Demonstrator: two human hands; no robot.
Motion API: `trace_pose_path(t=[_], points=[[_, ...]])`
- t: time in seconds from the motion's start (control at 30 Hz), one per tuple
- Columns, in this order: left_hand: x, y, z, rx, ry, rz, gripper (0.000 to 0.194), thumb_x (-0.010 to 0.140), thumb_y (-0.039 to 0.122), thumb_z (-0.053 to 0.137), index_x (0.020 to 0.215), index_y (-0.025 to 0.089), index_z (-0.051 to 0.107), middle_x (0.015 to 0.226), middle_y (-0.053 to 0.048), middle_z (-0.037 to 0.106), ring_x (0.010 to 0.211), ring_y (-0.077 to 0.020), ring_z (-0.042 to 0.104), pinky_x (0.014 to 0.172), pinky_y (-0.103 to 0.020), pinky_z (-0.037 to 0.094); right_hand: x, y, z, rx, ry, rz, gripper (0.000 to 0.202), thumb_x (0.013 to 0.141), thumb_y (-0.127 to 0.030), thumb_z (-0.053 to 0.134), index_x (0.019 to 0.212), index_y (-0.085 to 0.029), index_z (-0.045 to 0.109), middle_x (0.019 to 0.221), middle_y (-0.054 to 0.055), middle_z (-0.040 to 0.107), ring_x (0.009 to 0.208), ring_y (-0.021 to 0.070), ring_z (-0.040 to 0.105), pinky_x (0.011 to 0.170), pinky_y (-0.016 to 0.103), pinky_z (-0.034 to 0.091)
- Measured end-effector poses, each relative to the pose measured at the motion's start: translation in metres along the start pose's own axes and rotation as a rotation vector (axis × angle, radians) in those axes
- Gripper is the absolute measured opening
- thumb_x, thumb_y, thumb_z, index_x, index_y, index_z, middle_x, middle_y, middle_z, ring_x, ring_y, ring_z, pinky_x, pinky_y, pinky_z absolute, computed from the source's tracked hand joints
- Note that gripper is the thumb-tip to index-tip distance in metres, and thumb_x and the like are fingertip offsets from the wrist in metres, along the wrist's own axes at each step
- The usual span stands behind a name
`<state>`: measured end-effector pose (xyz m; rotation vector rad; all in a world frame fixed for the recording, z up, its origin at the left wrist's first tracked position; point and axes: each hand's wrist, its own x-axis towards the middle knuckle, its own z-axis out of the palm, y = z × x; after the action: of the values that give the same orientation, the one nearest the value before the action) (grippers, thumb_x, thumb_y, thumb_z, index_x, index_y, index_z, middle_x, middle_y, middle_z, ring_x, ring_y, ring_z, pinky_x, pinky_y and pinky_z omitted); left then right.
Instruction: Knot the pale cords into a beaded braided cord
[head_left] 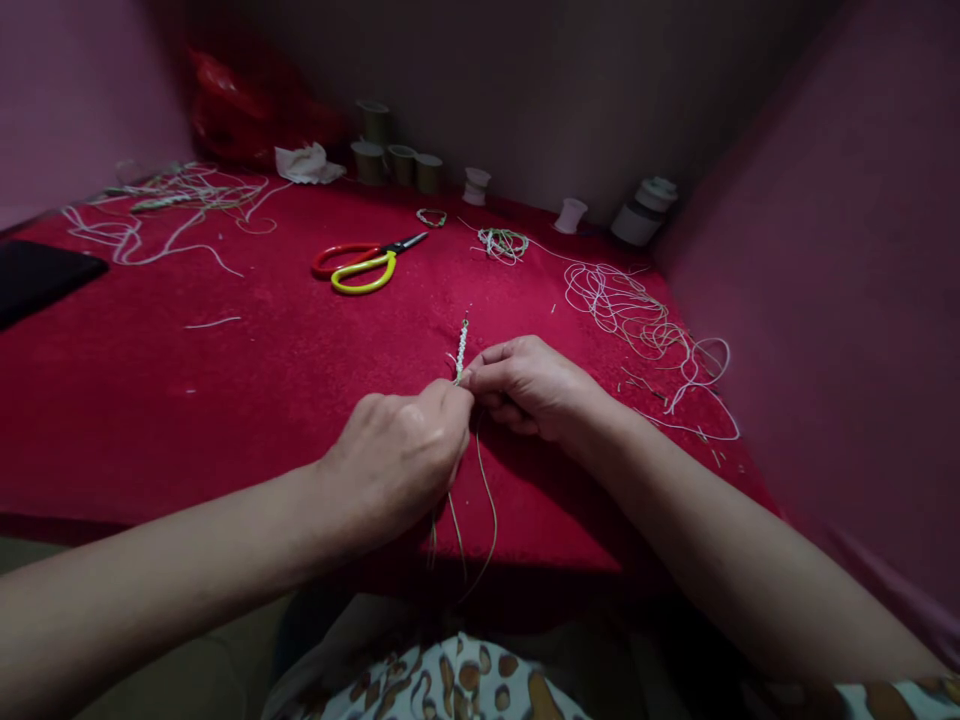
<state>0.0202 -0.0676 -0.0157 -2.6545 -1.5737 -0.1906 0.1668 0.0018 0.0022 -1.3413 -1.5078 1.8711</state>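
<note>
A short braided cord, white and pale green, points away from me over the red cloth. At its near end my left hand is closed with fingers curled, gripping the strands. My right hand pinches the cord at the same spot from the right, thumb against forefinger. Loose olive strands hang from beneath the hands over the table's front edge. Exactly which strand each hand holds is hidden by the fingers.
Scissors with red and yellow handles lie beyond. Tangled cord spreads at right, more cord at far left. A finished-looking loop, thread spools, a white bottle and a dark flat object surround the red cloth.
</note>
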Motion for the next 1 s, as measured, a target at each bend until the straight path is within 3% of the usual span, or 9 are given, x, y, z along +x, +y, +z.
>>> trace_pose_path(t=[0.1,0.17,0.2,0.33,0.43,0.6,1.0], points=[[-0.006,0.002,-0.016,-0.358,-0.135,0.200,0.025,0.087,0.019,0.038,0.075,0.015,0.060,0.068,-0.004,0.061,0.056,-0.0144,0.055,0.052,-0.027,0.039,0.000,0.001,-0.001,-0.004,-0.005,-0.004,0.017,0.068,-0.012,0.060,0.058,-0.016,0.047,0.046,-0.007,0.039,0.032,0.0029,0.030,0.027,0.015,0.017],[-0.004,-0.005,-0.030,-0.640,-0.334,0.314,0.026,0.087,0.023,0.044,0.066,0.018,0.060,0.061,0.002,0.058,0.053,-0.0098,0.052,0.052,-0.022,0.039,0.000,0.000,-0.002,0.015,-0.013,0.009,0.017,0.068,-0.012,0.060,0.058,-0.015,0.047,0.047,-0.007,0.039,0.033,0.0028,0.030,0.027,0.015,0.016],[-0.001,-0.012,-0.036,-0.731,-0.369,0.227,0.029,0.088,0.026,0.044,0.064,0.018,0.060,0.057,0.003,0.056,0.051,-0.0089,0.050,0.049,-0.020,0.038,0.000,0.000,-0.003,0.026,-0.018,0.013,0.016,0.068,-0.011,0.059,0.059,-0.015,0.047,0.047,-0.007,0.038,0.032,0.0028,0.030,0.027,0.015,0.016],[0.022,-0.045,-0.041,-0.855,-0.142,-0.327,0.018,0.082,0.028,0.052,0.079,0.018,0.065,0.050,0.004,0.054,0.042,-0.0084,0.047,0.039,-0.018,0.032,0.000,-0.002,-0.005,0.066,-0.042,0.029,0.016,0.069,-0.011,0.059,0.059,-0.015,0.047,0.045,-0.007,0.037,0.031,0.0026,0.029,0.027,0.015,0.015],[0.037,-0.058,-0.030,-0.980,-0.286,-0.494,0.020,0.082,0.030,0.052,0.073,0.016,0.063,0.045,0.002,0.055,0.032,-0.0077,0.042,0.032,-0.019,0.028,0.000,-0.003,-0.006,0.077,-0.056,0.039,0.016,0.069,-0.011,0.060,0.059,-0.015,0.047,0.046,-0.007,0.037,0.032,0.0024,0.028,0.027,0.015,0.015],[0.044,-0.056,-0.018,-1.190,-0.565,-0.490,0.034,0.084,0.035,0.051,0.057,0.016,0.058,0.031,0.002,0.046,0.024,-0.0057,0.032,0.027,-0.018,0.021,0.001,-0.002,-0.008,0.066,-0.074,0.027,0.017,0.070,-0.015,0.062,0.061,-0.015,0.048,0.048,-0.007,0.037,0.032,0.0023,0.029,0.027,0.014,0.016],[0.049,-0.058,-0.015,-1.280,-0.599,-0.465,0.032,0.084,0.032,0.051,0.058,0.016,0.061,0.032,0.001,0.049,0.023,-0.0053,0.033,0.026,-0.016,0.021,0.000,-0.002,-0.008,0.033,-0.076,0.023,0.023,0.072,-0.017,0.063,0.058,-0.016,0.044,0.048,-0.007,0.038,0.033,0.0027,0.030,0.027,0.015,0.018]])
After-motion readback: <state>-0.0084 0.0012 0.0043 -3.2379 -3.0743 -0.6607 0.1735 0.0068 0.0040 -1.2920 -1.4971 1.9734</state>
